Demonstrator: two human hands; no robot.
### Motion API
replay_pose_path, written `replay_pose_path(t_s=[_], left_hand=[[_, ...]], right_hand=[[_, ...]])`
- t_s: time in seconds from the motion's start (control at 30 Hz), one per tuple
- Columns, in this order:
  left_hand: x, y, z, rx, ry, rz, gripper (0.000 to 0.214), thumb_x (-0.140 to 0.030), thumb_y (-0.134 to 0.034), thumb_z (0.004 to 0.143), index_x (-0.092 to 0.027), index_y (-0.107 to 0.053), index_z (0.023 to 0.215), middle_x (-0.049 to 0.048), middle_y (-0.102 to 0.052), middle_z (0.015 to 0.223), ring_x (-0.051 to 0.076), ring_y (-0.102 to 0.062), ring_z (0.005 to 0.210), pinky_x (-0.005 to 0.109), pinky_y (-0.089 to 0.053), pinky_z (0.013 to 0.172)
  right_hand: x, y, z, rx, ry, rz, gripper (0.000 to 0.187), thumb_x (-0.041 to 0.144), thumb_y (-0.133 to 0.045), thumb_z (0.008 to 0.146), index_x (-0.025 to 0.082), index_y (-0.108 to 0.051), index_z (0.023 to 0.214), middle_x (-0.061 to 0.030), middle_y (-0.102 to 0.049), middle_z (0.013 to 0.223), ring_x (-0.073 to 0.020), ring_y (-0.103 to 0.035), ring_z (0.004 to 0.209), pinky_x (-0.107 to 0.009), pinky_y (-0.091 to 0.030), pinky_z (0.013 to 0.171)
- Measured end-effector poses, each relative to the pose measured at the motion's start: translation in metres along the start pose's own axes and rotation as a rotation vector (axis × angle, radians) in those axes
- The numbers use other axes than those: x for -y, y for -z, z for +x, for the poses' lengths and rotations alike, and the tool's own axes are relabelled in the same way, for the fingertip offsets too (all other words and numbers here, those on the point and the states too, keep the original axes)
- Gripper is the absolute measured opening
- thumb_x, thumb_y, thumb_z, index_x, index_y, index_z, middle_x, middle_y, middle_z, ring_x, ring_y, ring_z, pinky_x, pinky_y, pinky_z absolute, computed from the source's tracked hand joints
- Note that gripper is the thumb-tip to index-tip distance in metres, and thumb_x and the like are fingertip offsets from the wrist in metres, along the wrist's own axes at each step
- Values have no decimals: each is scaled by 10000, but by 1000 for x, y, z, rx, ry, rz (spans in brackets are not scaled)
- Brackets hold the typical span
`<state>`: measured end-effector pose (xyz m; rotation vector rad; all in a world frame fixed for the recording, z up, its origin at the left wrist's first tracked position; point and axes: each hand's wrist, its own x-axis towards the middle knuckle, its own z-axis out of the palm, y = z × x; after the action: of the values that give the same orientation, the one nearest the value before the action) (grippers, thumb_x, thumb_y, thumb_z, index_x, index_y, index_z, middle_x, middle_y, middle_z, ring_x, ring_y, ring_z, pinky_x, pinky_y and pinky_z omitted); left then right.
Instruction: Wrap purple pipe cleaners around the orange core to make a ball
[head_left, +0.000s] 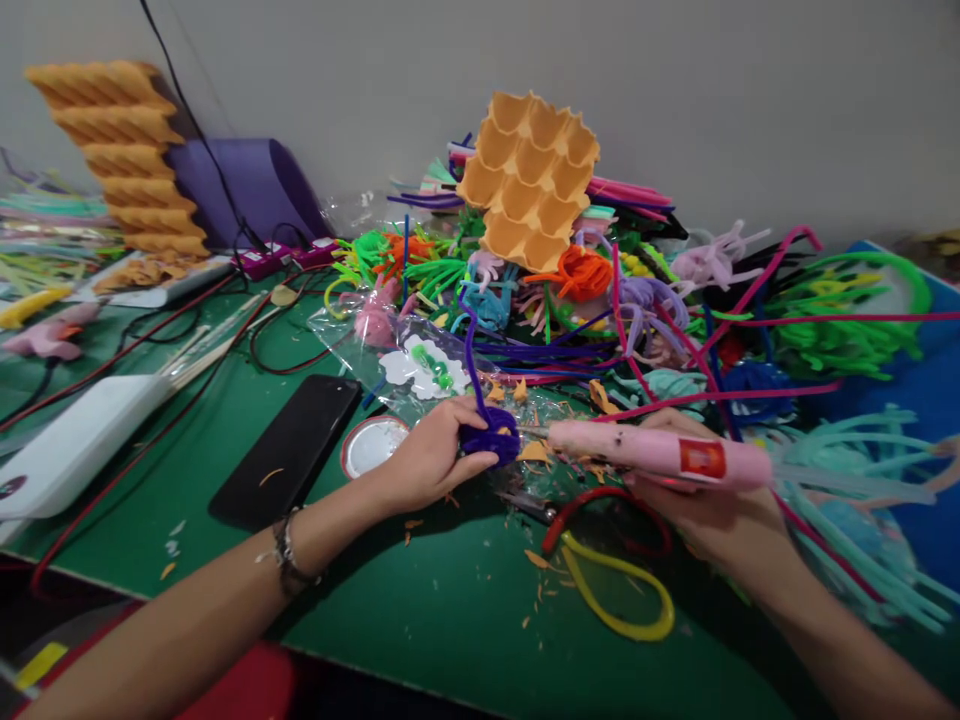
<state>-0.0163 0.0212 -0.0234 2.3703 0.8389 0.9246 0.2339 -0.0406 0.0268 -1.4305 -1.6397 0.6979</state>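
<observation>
Between the thumb and fingers of my left hand (435, 450) is a coiled purple pipe cleaner (495, 440), its loose end sticking upward. A small orange piece shows at the coil's middle. My right hand (697, 515) is wrapped round a pink hot glue gun (660, 455), and a clear glue stick (840, 482) runs out of its back end. The gun's metal nozzle points left, touching or very close to the coil; I cannot tell which. Below them lie scissors (622, 540) with red and yellow handles, their blades partly hidden.
A black phone (289, 450) and a round white lid (373, 445) lie left of my hand. Bundles of coloured pipe cleaners (435, 265) and an orange egg tray (532, 180) fill the back. Red cables (150, 430) cross the green table (420, 620). Orange scraps are scattered about.
</observation>
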Motion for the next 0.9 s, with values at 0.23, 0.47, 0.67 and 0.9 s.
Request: replay_pose_path(t_s=[0.23, 0.47, 0.67, 0.9], left_hand=[[-3, -4, 3, -96, -256, 127, 210, -395, -416, 901, -208, -345, 961, 115, -595, 985, 221, -584, 994, 484, -435, 897], [-8, 1, 6, -2, -172, 158, 266, -467, -445, 867, -201, -453, 887, 92, -635, 996, 216, -596, 1021, 512, -363, 1000], [-14, 1, 7, 21, -177, 140, 315, -476, -425, 872, -179, -529, 844, 124, -657, 991, 250, -608, 1009, 556, -351, 994], [-14, 1, 6, -10, -243, 255, 386, -488, -336, 902, -149, -512, 852, 163, -680, 905, 260, -643, 949, 594, -380, 950]], right_hand=[[0, -7, -5, -38, 59, -108, 65, 234, -588, 697, 226, -526, 715, -2, -553, 697, -171, -537, 631, -283, -423, 527], [-8, -6, -7, -4, 94, -182, 94, 247, -568, 708, 234, -477, 729, 5, -546, 666, -180, -553, 608, -285, -420, 497], [-6, -7, -9, 9, 29, -185, 135, 230, -559, 699, 240, -468, 798, 19, -546, 651, -164, -554, 566, -263, -405, 440], [-3, -5, -5, 8, 85, -206, 92, 244, -526, 711, 243, -442, 749, 34, -503, 607, -148, -505, 521, -256, -375, 426]])
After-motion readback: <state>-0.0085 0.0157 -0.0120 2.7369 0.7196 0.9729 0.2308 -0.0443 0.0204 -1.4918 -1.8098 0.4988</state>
